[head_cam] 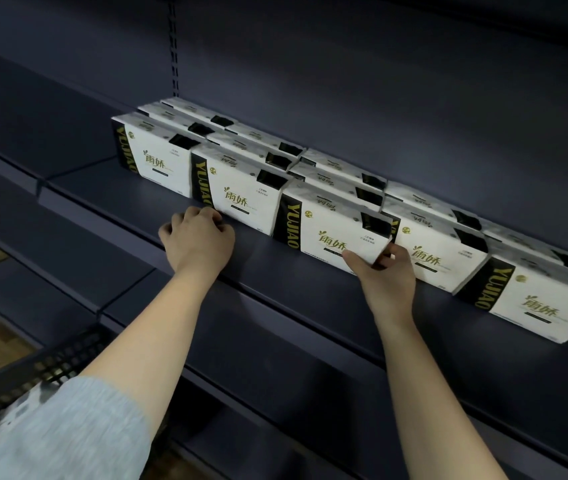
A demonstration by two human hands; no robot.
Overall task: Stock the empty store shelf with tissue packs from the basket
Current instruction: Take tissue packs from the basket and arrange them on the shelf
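Note:
Several white tissue packs with black and gold "YUJIAO" print stand in rows on the dark shelf [157,216]. My right hand [384,271] pinches the lower right corner of the third front pack [331,226], thumb on its face and fingers behind its edge. My left hand [197,239] rests on the shelf with curled fingers, its fingertips against the lower left corner of the second front pack [241,195]. Whether it grips that pack is unclear. A first pack [157,161] stands at the left end, and more packs [442,258] continue to the right.
A black plastic mesh basket [43,368] sits at the lower left, partly behind my grey sleeve. Lower dark shelves [275,341] run beneath. A slotted upright [173,46] rises in the back panel. Wooden floor shows at the far left.

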